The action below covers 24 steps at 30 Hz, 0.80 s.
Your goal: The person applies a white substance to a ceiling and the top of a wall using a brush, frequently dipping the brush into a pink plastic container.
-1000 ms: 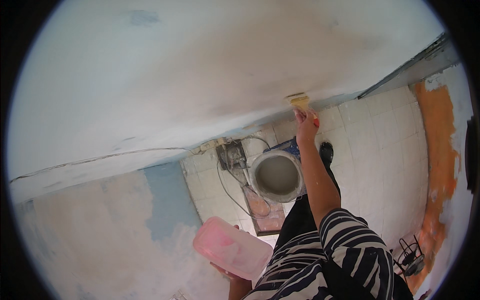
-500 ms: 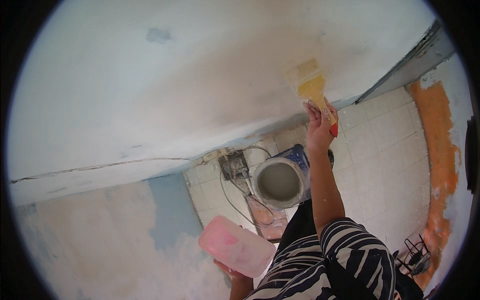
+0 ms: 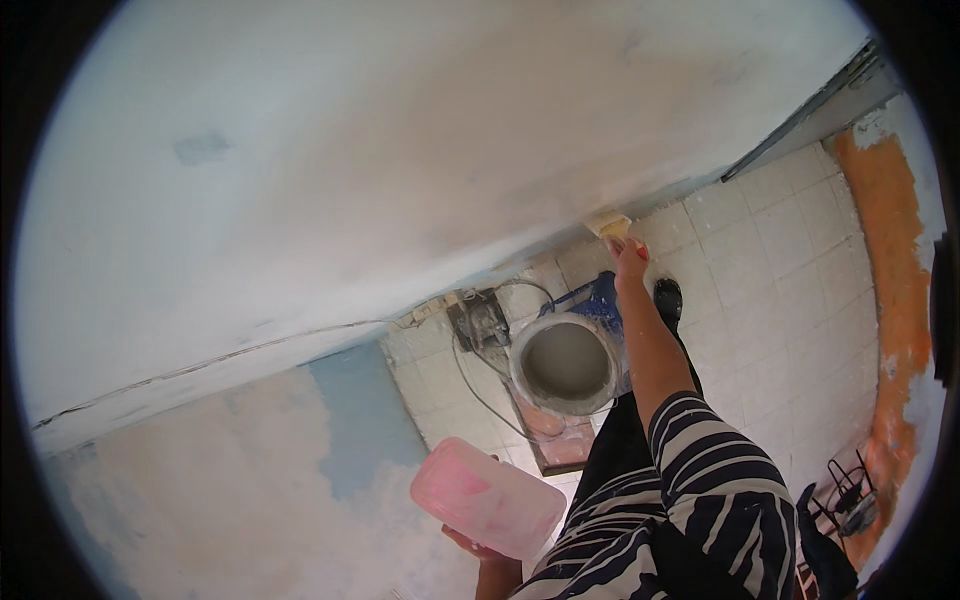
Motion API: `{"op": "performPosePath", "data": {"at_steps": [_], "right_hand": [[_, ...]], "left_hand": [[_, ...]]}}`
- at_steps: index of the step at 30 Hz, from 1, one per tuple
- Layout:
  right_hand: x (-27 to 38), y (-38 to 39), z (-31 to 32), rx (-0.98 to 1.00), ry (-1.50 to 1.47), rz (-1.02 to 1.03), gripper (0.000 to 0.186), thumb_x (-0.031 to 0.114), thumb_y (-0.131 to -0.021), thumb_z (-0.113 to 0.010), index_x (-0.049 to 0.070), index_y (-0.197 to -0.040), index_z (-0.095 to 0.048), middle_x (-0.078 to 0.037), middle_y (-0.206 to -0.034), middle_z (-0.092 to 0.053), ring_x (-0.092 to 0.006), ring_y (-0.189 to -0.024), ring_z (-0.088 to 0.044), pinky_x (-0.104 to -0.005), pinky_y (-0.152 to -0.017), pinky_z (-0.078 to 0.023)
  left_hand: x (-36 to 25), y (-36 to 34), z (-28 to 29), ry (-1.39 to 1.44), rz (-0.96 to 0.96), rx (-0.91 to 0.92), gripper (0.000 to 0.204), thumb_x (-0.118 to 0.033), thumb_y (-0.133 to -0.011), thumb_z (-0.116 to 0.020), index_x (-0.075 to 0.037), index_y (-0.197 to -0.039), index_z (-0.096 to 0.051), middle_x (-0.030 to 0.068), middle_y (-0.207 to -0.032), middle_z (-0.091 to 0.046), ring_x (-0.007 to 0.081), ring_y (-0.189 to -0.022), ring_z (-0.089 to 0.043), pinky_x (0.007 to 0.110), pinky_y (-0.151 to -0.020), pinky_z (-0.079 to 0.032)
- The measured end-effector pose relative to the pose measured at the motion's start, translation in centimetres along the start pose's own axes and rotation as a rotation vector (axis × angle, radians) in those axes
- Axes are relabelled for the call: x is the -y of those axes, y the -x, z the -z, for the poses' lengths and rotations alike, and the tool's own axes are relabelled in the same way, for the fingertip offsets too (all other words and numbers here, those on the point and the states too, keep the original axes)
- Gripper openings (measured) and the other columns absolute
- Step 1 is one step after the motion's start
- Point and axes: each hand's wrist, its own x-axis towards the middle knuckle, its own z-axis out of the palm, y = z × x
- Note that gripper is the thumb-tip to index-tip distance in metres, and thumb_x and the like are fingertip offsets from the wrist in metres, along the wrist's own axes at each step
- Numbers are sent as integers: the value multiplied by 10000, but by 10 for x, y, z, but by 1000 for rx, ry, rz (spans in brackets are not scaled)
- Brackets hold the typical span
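Note:
My right hand, at the end of an outstretched arm, is closed round the handle of a wide paintbrush. The brush has pale yellow bristles and a red handle end, and its head is at the foot of the patchy white wall, close above the floor; whether the bristles touch cannot be made out. My left hand grips a pink-white translucent plastic tub from beneath, with fingertips showing at its far edge. Between my arms stands a round bucket of grey liquid.
Under and behind the bucket is a blue object. Beside it lie a dusty dark device and a looping cable. A reddish panel sits on the pale tiled floor. At right are an orange-patched wall and a black metal frame.
My right hand has brought the brush down the wall to near the floor. The tub in my left hand has shifted slightly rightward in view, as has the bucket.

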Motion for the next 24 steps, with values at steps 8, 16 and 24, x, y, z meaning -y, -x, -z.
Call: {"op": "performPosePath", "data": {"at_steps": [8, 16, 24], "right_hand": [[44, 42, -56, 73, 0, 23, 255, 106, -952, -558, 9, -1176, -484, -172, -1047, -609, -275, -948, -651, -370, -857, -575], [195, 217, -171, 422, 59, 354, 259, 143, -979, -489, -4, -1191, -462, -163, -1064, -629, -232, -971, -661, -355, -918, -545], [325, 367, -273, 903, -168, 587, 293, 183, -1003, -448, -12, -1221, -433, -167, -1114, -625, -244, -984, -661, -356, -963, -518]], "left_hand": [[-2, 11, -21, 44, -18, 124, 1002, -756, -826, -490, -93, -1515, -192, 250, -1465, -366, 419, -1243, -488, 541, -986, -466], [-39, 14, -7, 231, -59, 117, 789, -656, -898, -382, -112, -1468, -331, 141, -1425, -444, 333, -1266, -480, 495, -1015, -442], [-62, 14, -12, 344, 23, -23, 575, -526, -922, -364, -131, -1323, -484, 71, -1295, -529, 301, -1192, -513, 481, -994, -444]]}}
